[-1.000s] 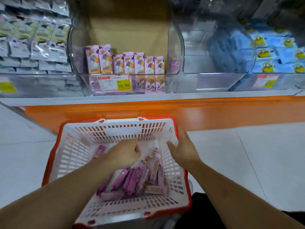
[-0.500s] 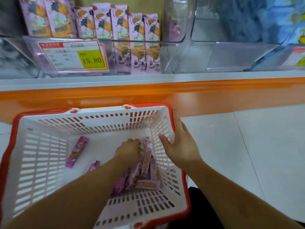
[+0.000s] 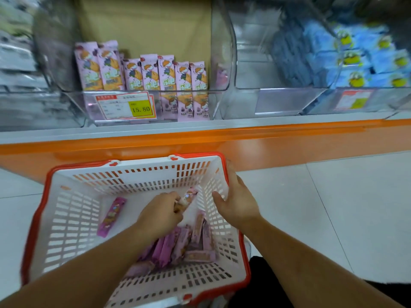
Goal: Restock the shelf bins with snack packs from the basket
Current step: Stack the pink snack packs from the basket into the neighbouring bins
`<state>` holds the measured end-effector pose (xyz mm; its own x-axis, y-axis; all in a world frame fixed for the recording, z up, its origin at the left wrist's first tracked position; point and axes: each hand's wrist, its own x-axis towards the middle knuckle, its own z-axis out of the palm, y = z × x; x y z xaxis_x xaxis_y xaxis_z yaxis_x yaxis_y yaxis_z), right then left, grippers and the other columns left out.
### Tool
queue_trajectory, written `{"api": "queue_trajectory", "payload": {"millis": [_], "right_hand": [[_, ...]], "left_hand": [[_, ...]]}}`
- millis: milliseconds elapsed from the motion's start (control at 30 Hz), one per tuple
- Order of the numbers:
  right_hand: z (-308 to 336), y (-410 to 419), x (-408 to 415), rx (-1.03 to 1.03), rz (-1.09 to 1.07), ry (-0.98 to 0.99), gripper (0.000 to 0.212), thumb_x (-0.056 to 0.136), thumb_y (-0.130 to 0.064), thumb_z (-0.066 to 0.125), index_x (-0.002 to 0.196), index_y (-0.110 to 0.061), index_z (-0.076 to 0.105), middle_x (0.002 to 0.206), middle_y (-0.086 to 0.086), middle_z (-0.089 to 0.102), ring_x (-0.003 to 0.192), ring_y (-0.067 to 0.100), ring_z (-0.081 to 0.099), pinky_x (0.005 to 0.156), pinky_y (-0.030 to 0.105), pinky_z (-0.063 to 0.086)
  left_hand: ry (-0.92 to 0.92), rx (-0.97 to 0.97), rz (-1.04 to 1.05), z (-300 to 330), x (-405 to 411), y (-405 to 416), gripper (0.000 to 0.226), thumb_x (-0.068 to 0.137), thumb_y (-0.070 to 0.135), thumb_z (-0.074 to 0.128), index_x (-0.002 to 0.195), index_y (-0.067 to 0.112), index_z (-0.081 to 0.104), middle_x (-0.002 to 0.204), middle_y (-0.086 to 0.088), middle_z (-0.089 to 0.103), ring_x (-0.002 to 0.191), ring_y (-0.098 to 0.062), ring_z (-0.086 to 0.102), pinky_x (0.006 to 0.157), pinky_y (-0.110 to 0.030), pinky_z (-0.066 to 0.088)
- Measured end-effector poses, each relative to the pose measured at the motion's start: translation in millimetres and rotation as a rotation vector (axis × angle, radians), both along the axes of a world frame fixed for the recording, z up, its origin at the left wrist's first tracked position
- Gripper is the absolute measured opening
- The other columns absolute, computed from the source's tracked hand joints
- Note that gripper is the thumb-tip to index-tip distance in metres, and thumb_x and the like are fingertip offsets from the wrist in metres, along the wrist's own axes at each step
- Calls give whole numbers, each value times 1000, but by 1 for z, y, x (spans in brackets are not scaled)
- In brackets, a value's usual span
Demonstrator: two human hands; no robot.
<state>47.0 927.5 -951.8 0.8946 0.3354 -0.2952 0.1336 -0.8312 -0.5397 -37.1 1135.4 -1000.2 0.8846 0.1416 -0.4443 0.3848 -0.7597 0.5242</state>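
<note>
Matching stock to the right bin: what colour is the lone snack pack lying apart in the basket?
Purple-pink, the lone snack pack, clearest in the head view.

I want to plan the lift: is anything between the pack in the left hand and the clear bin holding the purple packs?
Nothing visible blocks it. The left hand pinches a purple snack pack inside the white-and-red plastic basket, open on top. The clear plastic shelf bin above is open-topped, with space behind its standing purple packs.

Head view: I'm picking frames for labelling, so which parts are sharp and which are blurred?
Head view: price tag reads sharply; purple snack packs in the bin fairly clear; left hand and basket slightly motion-smeared; blue packs and far-left shelf heavily blurred; edges bow from the wide-angle lens.
</note>
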Motion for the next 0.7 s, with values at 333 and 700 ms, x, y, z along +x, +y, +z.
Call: {"api": "queue_trajectory", "payload": {"millis": [333, 700], "right_hand": [[112, 28, 5, -2, -14, 69, 31, 100, -17, 53, 129, -13, 62, 123, 15, 64, 111, 31, 63, 88, 38, 49], [265, 97, 7, 577, 61, 57, 27, 92, -11, 79, 116, -17, 66, 102, 9, 75, 79, 19, 76, 70, 33, 62]], "left_hand": [[-315, -76, -8, 182, -20, 22, 19, 84, 27, 74, 93, 40, 63, 81, 12, 70, 76, -5, 64, 70, -29, 54], [-649, 35, 47, 289, -20, 51, 30, 84, 39, 76, 111, 38, 64, 96, 20, 63, 89, 2, 61, 74, -16, 50]]}}
